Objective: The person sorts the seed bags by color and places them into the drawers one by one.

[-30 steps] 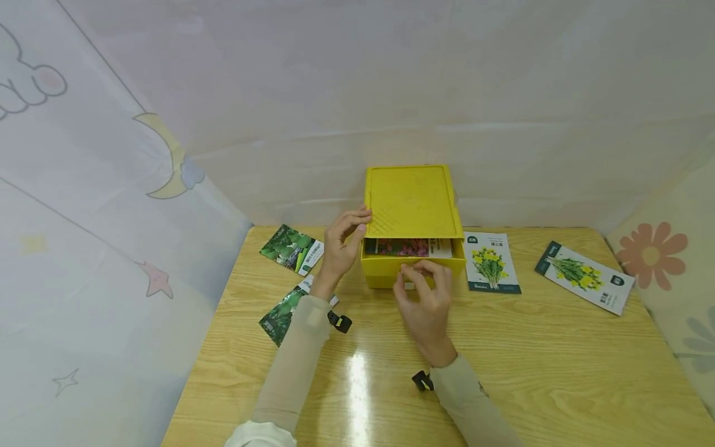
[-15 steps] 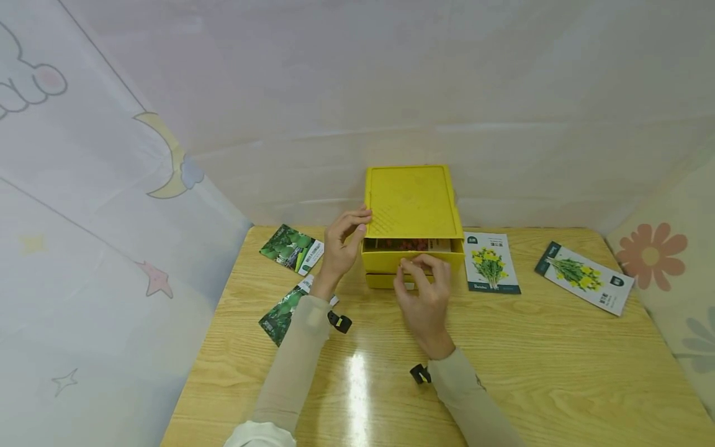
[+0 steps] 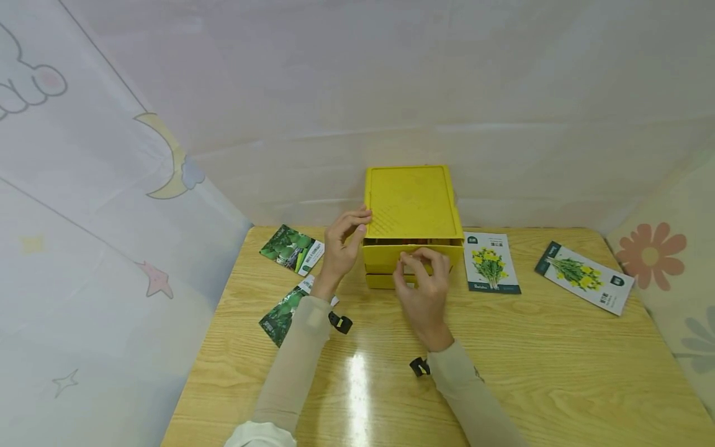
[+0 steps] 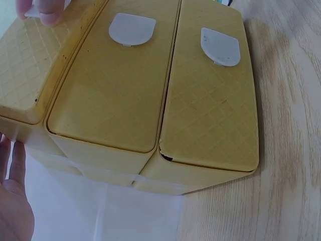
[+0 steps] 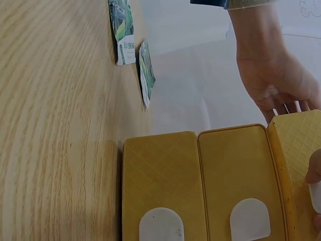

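A yellow plastic drawer box (image 3: 413, 202) with three stacked drawers stands against the back wall. Its top drawer (image 3: 381, 256) juts a little way out, with a narrow dark gap under the lid and only slivers of the contents showing. My right hand (image 3: 426, 295) pinches the white handle (image 5: 315, 197) of that drawer between thumb and fingers. Against the box's left side rests my left hand (image 3: 342, 247), fingers extended along the wall near the top front corner. The middle drawer (image 4: 113, 85) and bottom drawer (image 4: 210, 105) sit flush, each with a white tab handle.
Two green seed packets lie left of the box, one farther back (image 3: 292, 249) and one nearer (image 3: 282, 320), partly behind the left forearm. Two yellow-flower seed packets lie on the right, one beside the box (image 3: 491, 264), one farther off (image 3: 583, 277). Wall sheeting borders the wooden table (image 3: 558, 372).
The top drawer has slid inward, away from me, with my right hand following on its handle. The pink-flower packet inside has gone nearly out of sight. My left hand stays put.
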`<state>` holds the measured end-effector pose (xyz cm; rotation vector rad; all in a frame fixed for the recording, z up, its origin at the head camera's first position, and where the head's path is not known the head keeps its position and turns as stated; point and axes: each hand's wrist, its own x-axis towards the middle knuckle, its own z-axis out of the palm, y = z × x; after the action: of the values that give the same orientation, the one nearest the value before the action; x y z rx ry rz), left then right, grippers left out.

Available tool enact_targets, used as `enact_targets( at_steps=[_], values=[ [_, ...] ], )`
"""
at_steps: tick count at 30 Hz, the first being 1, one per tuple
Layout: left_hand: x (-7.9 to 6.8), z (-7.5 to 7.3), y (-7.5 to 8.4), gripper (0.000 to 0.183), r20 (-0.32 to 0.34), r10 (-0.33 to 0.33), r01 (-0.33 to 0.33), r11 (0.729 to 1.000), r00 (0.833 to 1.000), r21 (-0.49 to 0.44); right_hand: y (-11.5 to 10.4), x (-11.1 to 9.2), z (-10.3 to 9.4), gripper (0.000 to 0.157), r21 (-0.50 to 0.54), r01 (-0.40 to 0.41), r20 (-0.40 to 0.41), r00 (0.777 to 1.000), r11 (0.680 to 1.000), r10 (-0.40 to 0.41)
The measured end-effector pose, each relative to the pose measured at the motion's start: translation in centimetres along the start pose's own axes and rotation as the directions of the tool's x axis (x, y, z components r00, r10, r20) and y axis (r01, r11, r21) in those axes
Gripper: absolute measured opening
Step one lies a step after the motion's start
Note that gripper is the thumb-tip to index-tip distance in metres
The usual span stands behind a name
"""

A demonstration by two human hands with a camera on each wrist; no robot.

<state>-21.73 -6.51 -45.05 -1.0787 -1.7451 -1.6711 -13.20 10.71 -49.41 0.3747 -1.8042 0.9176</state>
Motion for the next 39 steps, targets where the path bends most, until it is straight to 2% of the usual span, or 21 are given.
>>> enact_targets(
  at_steps=[39],
  values=[
    [-0.18,0.26,-0.03,0.018,-0.018,-0.014,0.014,1.000,1.000,-0.003,0.94,0.39,0.70,0.022,0.005,-0.021,0.008,1.000,1.000,0.021]
  ],
)
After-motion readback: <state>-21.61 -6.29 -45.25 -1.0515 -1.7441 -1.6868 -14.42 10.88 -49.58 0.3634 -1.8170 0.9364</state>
